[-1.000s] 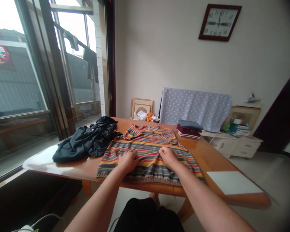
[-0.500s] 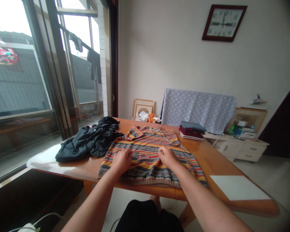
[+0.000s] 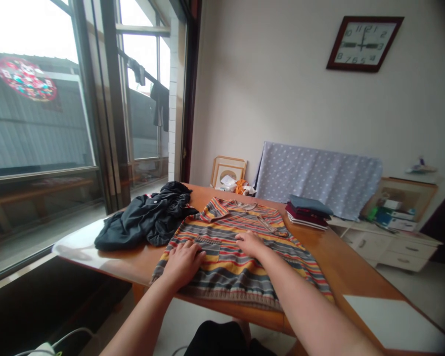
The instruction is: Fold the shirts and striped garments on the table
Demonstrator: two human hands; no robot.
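A short-sleeved striped shirt (image 3: 241, 269) in orange, grey, red and yellow lies spread on the wooden table, its neckline away from me and its ribbed hem along the near edge. My left hand (image 3: 185, 259) rests flat on the shirt's left side, fingers spread beside a patch pocket (image 3: 211, 251). Near the shirt's middle, my right hand (image 3: 250, 244) touches the cloth with its fingers loosely stretched to the left; some of them are hidden. Neither hand grips the fabric visibly.
A heap of dark clothing (image 3: 144, 220) lies at the table's left. Folded clothes (image 3: 307, 212) are stacked at the back right. A white sheet (image 3: 389, 319) lies at the near right corner of the table (image 3: 319, 242). Beyond stand a cloth-covered object (image 3: 315, 175) and a white cabinet (image 3: 404, 247).
My left hand has gone from closed to lying flat on the shirt. The fingers of my right hand have loosened from a closed shape. The view has turned slightly left.
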